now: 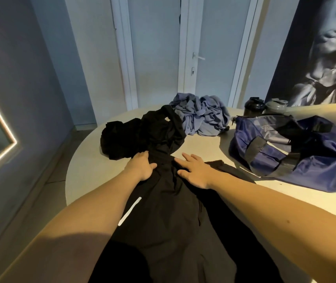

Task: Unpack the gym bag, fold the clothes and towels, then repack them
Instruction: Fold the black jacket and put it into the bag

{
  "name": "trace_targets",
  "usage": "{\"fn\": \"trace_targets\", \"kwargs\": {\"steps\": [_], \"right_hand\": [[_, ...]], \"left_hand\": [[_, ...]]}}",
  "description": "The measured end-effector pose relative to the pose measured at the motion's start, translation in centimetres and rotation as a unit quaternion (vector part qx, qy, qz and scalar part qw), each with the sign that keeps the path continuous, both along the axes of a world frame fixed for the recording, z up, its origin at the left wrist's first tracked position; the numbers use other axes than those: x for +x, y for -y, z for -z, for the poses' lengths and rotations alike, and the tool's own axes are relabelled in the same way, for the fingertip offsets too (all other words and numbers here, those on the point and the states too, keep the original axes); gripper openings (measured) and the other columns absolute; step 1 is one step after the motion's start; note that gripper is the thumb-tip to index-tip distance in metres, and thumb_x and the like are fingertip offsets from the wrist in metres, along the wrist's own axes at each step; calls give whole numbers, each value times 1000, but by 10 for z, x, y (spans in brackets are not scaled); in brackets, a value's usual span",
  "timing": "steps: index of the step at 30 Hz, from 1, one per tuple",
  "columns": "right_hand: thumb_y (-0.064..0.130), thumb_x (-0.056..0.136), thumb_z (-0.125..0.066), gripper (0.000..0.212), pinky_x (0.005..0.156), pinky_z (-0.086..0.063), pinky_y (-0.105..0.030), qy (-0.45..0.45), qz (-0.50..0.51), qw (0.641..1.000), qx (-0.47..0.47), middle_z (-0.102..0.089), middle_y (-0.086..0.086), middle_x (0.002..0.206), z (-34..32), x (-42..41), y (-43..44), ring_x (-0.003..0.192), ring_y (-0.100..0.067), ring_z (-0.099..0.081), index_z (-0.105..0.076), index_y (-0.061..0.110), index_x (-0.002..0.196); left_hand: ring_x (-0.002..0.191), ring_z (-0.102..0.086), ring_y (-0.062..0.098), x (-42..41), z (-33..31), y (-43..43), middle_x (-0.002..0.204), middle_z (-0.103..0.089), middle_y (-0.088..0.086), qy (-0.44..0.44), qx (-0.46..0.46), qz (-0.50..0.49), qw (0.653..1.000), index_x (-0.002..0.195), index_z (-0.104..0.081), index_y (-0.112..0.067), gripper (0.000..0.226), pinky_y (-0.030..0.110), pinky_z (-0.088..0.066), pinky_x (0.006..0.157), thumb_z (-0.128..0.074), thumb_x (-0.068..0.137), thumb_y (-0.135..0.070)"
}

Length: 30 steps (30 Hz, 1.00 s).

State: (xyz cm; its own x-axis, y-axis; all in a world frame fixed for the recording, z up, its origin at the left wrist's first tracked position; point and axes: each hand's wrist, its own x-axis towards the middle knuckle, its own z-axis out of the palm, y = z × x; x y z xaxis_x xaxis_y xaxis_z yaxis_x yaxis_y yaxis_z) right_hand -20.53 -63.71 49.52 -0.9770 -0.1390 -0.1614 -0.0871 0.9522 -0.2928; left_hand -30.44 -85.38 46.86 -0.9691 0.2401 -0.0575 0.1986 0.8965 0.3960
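Observation:
A long black garment [163, 217] with a white reflective stripe lies stretched along the beige table [204, 146] toward me. My left hand [141, 167] rests flat on its left side, and its fingertips dip into the folds. My right hand [193, 167] lies flat on the cloth with fingers spread. Beyond them sits a crumpled heap of black clothes [140, 135]. A bunched grey-blue towel or garment [201, 116] lies further back. The navy gym bag [293, 150] slumps open at the right.
A black shaker bottle [254, 106] and a grey one [276, 106] stand behind the bag by the wall. The table's rounded left edge [69, 170] drops to the floor. White doors [199, 58] stand beyond the table.

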Motion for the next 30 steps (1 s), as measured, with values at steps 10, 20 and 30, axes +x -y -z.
{"fn": "trace_targets", "kwargs": {"steps": [10,20,30], "right_hand": [[54,106,-22,54,121,6,-62,45,47,997,50,1,7,170,19,-64,19,155,-29,8,-13,46,158],[44,106,-36,55,122,-11,-56,-73,85,994,-17,-27,-1,164,11,-44,-4,154,-29,-14,-28,28,158],[32,100,-54,56,117,-35,-46,-70,251,961,-93,-47,-6,154,12,122,-55,141,-31,-42,-40,22,153]], "left_hand": [[156,-8,27,-68,12,2,170,-6,8,-9,-102,33,994,162,-5,-14,69,44,-13,126,-32,108,-47],[137,-43,34,-45,-8,1,154,-41,15,-116,-113,15,987,156,-28,-10,76,45,-41,110,-63,96,-41],[134,-34,25,173,-40,-38,143,-49,1,-56,-59,207,975,142,-52,-21,56,42,-35,111,-56,96,-54]]}}
